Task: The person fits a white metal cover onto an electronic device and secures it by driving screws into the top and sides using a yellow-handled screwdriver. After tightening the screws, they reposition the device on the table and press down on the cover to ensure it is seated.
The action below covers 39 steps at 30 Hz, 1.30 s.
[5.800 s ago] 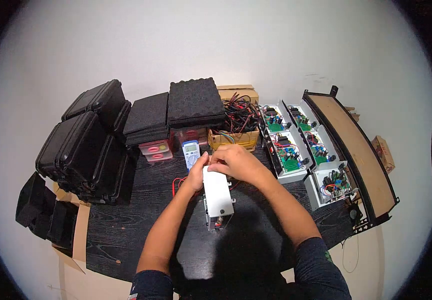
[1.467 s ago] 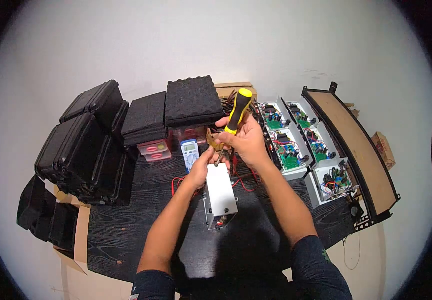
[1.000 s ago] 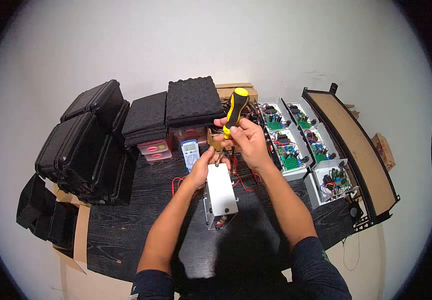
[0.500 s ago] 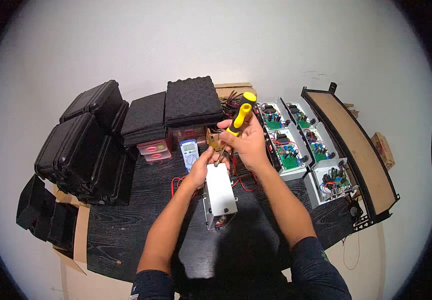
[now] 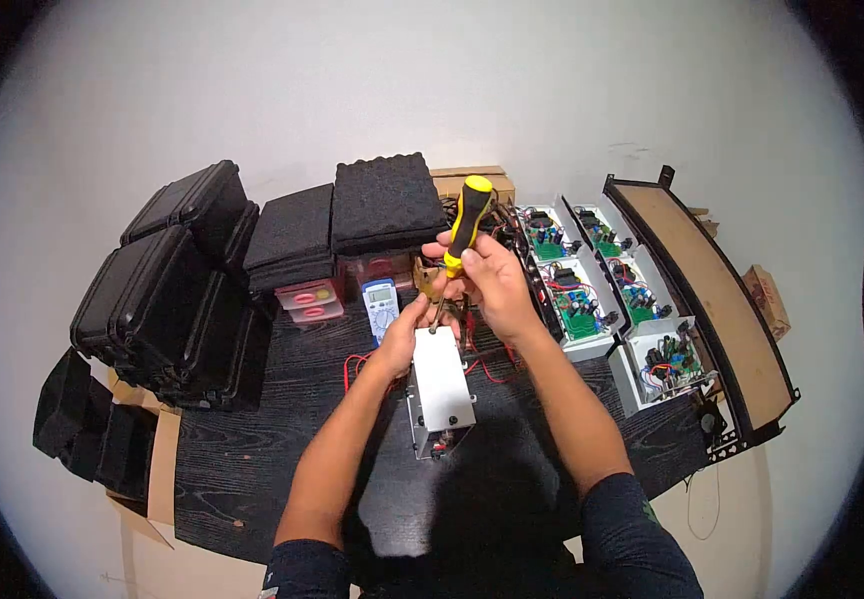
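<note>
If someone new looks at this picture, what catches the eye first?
The yellow-and-black screwdriver stands out at centre, gripped by the right hand, tip down at the far end of a white metal box that the left hand steadies. To the right lie open boxes with green circuit boards.

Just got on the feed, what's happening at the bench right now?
A person sits at a black table. The right hand grips a yellow-and-black screwdriver, its tip down at the far end of a small metal box. The left hand steadies that end. A multimeter lies just behind, open circuit-board units to the right.
</note>
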### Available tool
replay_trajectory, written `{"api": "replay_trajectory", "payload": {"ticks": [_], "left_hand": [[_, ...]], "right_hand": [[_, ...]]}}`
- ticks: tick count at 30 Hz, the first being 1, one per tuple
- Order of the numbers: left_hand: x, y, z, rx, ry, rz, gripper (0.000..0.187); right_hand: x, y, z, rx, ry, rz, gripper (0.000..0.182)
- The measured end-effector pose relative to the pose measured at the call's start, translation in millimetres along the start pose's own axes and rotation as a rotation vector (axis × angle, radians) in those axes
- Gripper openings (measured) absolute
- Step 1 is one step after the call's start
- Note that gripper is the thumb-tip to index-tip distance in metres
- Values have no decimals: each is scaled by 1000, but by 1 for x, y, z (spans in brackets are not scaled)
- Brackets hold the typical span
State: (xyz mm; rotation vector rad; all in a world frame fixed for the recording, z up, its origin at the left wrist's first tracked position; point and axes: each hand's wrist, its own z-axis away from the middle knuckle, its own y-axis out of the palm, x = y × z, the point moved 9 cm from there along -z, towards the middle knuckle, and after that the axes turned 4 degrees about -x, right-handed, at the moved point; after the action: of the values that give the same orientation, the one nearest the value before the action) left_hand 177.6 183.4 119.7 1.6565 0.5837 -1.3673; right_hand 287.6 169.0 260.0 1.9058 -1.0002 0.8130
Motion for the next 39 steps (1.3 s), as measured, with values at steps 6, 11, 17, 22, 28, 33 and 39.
{"api": "replay_trajectory", "payload": {"ticks": [6,11,17,22,28,33,39], "left_hand": [[2,-3,-1,-42,-3,-2,73],[5,-4,-2,-53,-2,57,71],[4,-3,0,3,-23,21,67],[1,-2,-1,-47,1,42,66],[-2,-2,4,-14,-16,-109,60],[-39,-5,18,-185,275,-630,40],[-91,80,76,-231,548,-1242,50]], "right_hand": [[0,-2,-2,-73,-72,133,27],[1,2,-5,-10,-35,138,28],[-1,1,-2,22,-4,56,32],[-5,-4,-2,8,-26,122,32],[12,-12,4,-69,-86,143,31],[17,-60,35,-211,6,374,29],[-28,-118,110,-131,80,1136,31]]}}
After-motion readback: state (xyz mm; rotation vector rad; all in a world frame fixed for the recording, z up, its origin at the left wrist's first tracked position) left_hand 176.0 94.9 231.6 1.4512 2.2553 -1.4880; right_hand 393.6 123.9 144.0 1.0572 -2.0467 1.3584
